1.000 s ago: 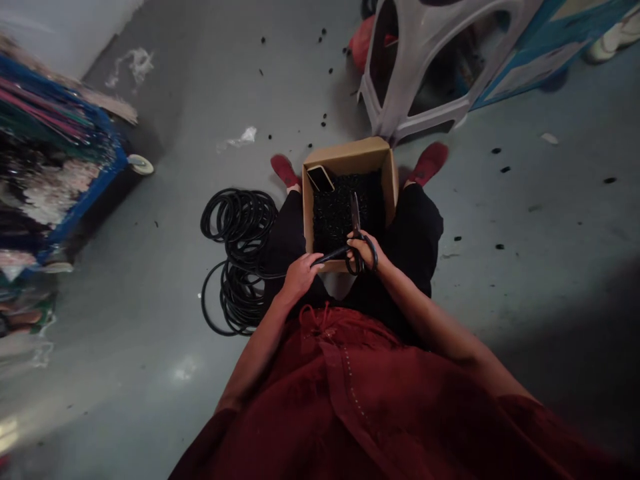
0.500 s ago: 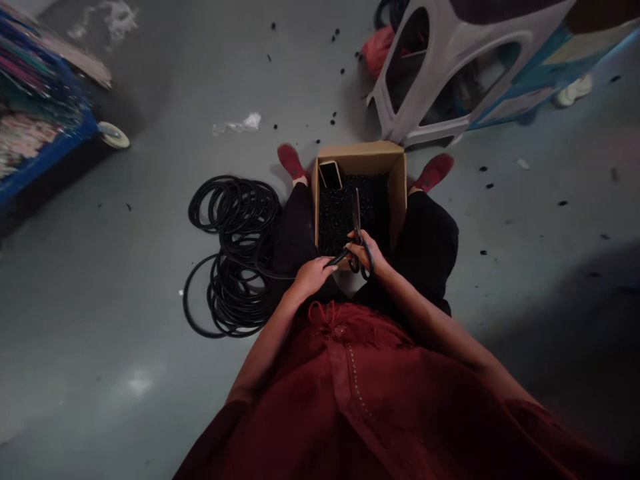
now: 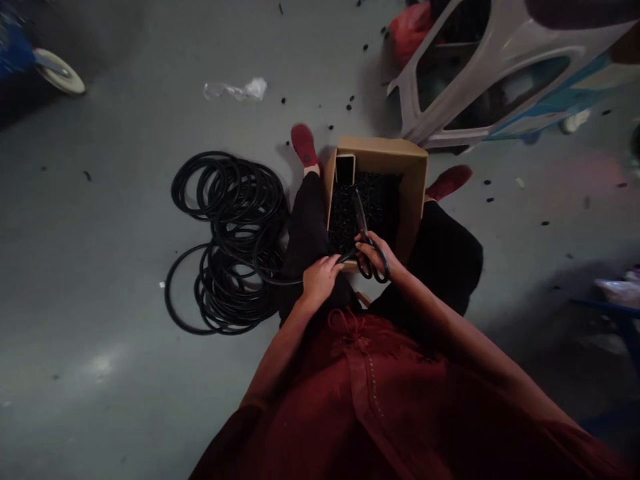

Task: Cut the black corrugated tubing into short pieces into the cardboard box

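Note:
My left hand (image 3: 319, 280) is closed around a black rubber tube (image 3: 346, 257), whose free end points toward my right hand. In my right hand (image 3: 379, 253) is a pair of scissors (image 3: 361, 211) with black handles, its blades pointing away from me over a cardboard box (image 3: 414, 207). The tube's tip reaches the scissors near my right fingers; whether it lies between the blades I cannot tell. Many small black cut pieces (image 3: 367, 193) fill the box between my legs. From my left hand the tube runs back to a coiled heap (image 3: 235, 233) on the floor.
A phone-like dark rectangle (image 3: 345, 170) lies in the box's far left corner. Beyond the box stands a pale plastic stool (image 3: 413, 110) beside a red bag (image 3: 410, 33). A caster wheel (image 3: 60, 72) is at far left. Clear plastic film (image 3: 255, 88) and black bits litter the floor.
The view has shifted, so the box and hands sit farther right in the picture. Both hands keep hold of the tube and scissors, close together over the box's near edge.

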Tool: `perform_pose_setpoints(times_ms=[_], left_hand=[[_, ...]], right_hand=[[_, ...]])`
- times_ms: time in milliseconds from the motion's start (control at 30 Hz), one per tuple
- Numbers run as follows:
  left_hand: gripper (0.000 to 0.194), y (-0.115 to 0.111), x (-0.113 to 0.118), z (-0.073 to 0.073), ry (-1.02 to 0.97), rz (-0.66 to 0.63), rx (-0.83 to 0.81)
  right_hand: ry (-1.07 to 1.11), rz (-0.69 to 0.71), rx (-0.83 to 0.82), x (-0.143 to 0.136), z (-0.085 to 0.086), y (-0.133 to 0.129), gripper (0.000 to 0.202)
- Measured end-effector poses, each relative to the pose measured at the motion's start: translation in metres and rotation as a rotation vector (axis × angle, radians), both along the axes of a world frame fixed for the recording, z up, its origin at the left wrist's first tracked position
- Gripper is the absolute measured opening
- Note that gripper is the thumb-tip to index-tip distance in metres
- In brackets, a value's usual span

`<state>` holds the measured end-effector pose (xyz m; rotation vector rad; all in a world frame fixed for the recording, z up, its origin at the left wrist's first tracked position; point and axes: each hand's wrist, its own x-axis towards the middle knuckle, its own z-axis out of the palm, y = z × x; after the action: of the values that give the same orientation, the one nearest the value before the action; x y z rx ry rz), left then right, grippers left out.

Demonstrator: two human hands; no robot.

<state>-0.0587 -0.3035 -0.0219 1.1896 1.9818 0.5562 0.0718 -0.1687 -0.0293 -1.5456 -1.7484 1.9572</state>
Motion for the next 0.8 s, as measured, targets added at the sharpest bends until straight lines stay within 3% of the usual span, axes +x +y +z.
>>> perform_pose_setpoints(times_ms=[367,567,800], left_hand=[[0.039,0.007,-0.007,-0.003,0.117,-0.137,-0.001],[0.036,0.014,0.005,0.002,0.135,-0.197,0.06],[0.029,0.02,0.027,0.017,-0.045,0.035,0.241]], right_hand=[[-0.003,-0.202,0.092,-0.003,0.008,-0.004,0.029],[-0.014,-0.246,0.1,0.011,0.016,-0.006,0.03],[0.152,-0.285,0.066,0.046,0.032,-0.012,0.042]])
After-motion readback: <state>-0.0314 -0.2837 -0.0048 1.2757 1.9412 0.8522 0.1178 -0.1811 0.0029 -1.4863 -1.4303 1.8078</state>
